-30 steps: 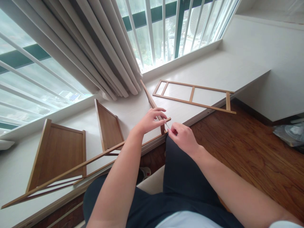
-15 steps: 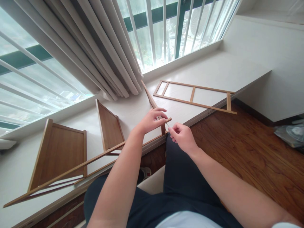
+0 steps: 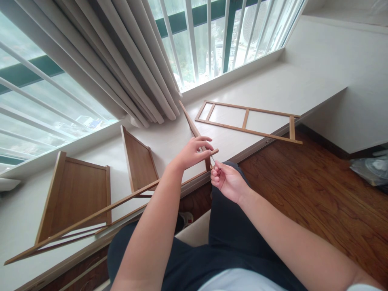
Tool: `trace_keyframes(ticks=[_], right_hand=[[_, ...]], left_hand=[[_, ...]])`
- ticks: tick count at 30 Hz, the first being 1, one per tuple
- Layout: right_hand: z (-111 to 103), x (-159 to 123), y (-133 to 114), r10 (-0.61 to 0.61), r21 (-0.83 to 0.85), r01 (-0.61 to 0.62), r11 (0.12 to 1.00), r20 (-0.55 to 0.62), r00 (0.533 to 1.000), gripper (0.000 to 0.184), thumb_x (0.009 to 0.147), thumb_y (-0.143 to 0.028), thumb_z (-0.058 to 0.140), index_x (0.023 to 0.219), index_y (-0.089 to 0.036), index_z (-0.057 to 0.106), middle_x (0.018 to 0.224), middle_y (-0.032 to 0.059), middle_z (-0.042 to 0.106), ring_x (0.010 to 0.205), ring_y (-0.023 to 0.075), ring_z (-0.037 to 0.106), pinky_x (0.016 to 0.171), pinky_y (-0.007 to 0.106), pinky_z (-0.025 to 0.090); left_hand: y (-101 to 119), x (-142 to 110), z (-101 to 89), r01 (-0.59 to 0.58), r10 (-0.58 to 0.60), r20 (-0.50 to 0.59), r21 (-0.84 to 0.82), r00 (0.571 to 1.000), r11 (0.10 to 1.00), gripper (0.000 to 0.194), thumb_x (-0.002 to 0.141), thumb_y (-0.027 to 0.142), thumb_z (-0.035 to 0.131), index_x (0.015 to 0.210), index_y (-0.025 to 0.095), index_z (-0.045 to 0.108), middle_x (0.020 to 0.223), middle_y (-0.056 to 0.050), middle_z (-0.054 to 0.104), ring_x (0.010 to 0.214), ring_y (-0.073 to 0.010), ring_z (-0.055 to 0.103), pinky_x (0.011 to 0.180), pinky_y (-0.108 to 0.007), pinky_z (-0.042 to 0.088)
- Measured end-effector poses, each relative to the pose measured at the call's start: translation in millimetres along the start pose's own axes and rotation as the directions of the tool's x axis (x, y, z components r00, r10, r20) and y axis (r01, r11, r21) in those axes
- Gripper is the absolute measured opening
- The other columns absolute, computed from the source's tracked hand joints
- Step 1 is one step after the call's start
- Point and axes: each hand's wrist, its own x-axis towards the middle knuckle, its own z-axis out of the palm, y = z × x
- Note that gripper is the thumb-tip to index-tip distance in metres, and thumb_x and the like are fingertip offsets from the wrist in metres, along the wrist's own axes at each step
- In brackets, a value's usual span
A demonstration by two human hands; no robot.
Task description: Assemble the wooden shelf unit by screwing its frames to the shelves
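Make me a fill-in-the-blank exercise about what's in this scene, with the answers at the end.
1. Of left and right, the hand holding the thin metal rod is the ____.
2. Left of the left arm, the number of solid wooden panels is ____.
3. The right end of the ladder-shaped wooden frame juts past the white ledge, over the wooden ____.

Missing words: right; two; floor.

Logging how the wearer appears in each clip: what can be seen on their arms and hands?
The left hand and right hand are ungloved, with no watch or bracelet visible. Both forearms are uncovered; a whitish sleeve edge shows near the right elbow. The left sleeve is out of view.
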Motion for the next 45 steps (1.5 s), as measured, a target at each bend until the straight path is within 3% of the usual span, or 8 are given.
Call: trace_keyframes(ticks=[10, 17, 22, 27, 30, 32, 35, 45], right_hand=[[-3, -2, -4, 0.028, -0.022, -0.027, 0.999, 0.044, 0.999, 0.038, 0.077, -0.040, 0.083, 0.071, -0.018, 0.052, 0.060, -0.0042, 0.052, 0.050, 0.0074, 0.042, 0.046, 0.021, 0.032], [-7, -6, -1, -0.158, -0.228, 0.153, 0.962, -0.007, 0.987, 0.038, 0.073, -0.044, 0.086, 0.074, -0.017, 0.059, 0.068, 0.0001, 0.063, 0.053, 0.0093, 0.054, 0.046, 0.021, 0.042], [-10, -5, -5, -0.387, -0.574, 0.315, 0.756, -0.003, 0.922, 0.040, 0.075, -0.051, 0.082, 0.071, -0.017, 0.061, 0.080, 0.0069, 0.072, 0.064, 0.0148, 0.065, 0.050, 0.023, 0.048], [-15, -4, -9, -0.482, -0.808, 0.358, 0.468, 0.105, 0.870, 0.038, 0.087, -0.053, 0.070, 0.071, -0.020, 0.056, 0.060, -0.0007, 0.062, 0.054, 0.0128, 0.054, 0.054, 0.025, 0.043], [-17, -3, -12, -0.530, -0.898, 0.349, 0.268, 0.165, 0.831, 0.039, 0.090, -0.052, 0.065, 0.069, -0.021, 0.054, 0.057, -0.0029, 0.054, 0.055, 0.0126, 0.049, 0.056, 0.025, 0.039], [-16, -3, -14, -0.540, -0.920, 0.348, 0.180, 0.203, 0.817, 0.039, 0.091, -0.051, 0.063, 0.069, -0.021, 0.053, 0.058, -0.0030, 0.052, 0.057, 0.0128, 0.047, 0.057, 0.025, 0.037], [-15, -2, -16, -0.524, -0.928, 0.350, 0.131, 0.235, 0.819, 0.039, 0.093, -0.051, 0.060, 0.069, -0.021, 0.053, 0.060, -0.0026, 0.054, 0.058, 0.0132, 0.047, 0.059, 0.025, 0.036], [-14, 0, -18, -0.506, -0.939, 0.333, 0.084, 0.248, 0.826, 0.037, 0.095, -0.049, 0.057, 0.070, -0.021, 0.054, 0.060, -0.0024, 0.054, 0.058, 0.0137, 0.046, 0.059, 0.026, 0.033]], left_hand=[[0, 0, 0.3, 0.000, 0.000, -0.006, -0.013, 1.000, 1.000, 0.029, 0.092, 0.050, 0.062, 0.095, 0.027, 0.078, 0.140, -0.005, 0.061, 0.131, -0.0279, 0.054, 0.115, -0.044, 0.043], [-1, 0, 0.4, 0.015, -0.015, -0.002, -0.003, 1.000, 1.000, 0.027, 0.092, 0.048, 0.061, 0.096, 0.027, 0.079, 0.141, -0.004, 0.061, 0.132, -0.0292, 0.053, 0.116, -0.047, 0.043], [-1, 0, 0.2, 0.019, -0.019, -0.002, -0.008, 1.000, 1.000, 0.027, 0.091, 0.048, 0.062, 0.096, 0.028, 0.079, 0.141, -0.004, 0.060, 0.132, -0.0293, 0.053, 0.114, -0.046, 0.044], [-1, 0, 0.1, 0.022, -0.022, 0.002, -0.016, 1.000, 1.000, 0.025, 0.090, 0.046, 0.062, 0.095, 0.027, 0.078, 0.141, -0.004, 0.060, 0.130, -0.0286, 0.054, 0.106, -0.042, 0.050], [0, 0, 0.2, 0.029, -0.029, 0.003, -0.017, 1.000, 0.999, 0.026, 0.090, 0.047, 0.062, 0.095, 0.027, 0.078, 0.142, -0.004, 0.060, 0.129, -0.0290, 0.055, 0.102, -0.041, 0.052], [0, 0, 0.3, 0.030, -0.030, 0.002, -0.014, 1.000, 0.999, 0.027, 0.090, 0.047, 0.061, 0.095, 0.027, 0.078, 0.142, -0.004, 0.060, 0.129, -0.0291, 0.055, 0.102, -0.041, 0.053], [-1, 0, 0.4, 0.025, -0.025, 0.005, -0.010, 1.000, 1.000, 0.026, 0.090, 0.046, 0.061, 0.096, 0.027, 0.078, 0.142, -0.004, 0.060, 0.130, -0.0286, 0.054, 0.102, -0.040, 0.053], [-2, 0, 0.0, 0.009, -0.009, 0.004, -0.003, 1.000, 1.000, 0.026, 0.092, 0.047, 0.060, 0.097, 0.029, 0.078, 0.142, -0.003, 0.060, 0.131, -0.0290, 0.054, 0.108, -0.043, 0.049]])
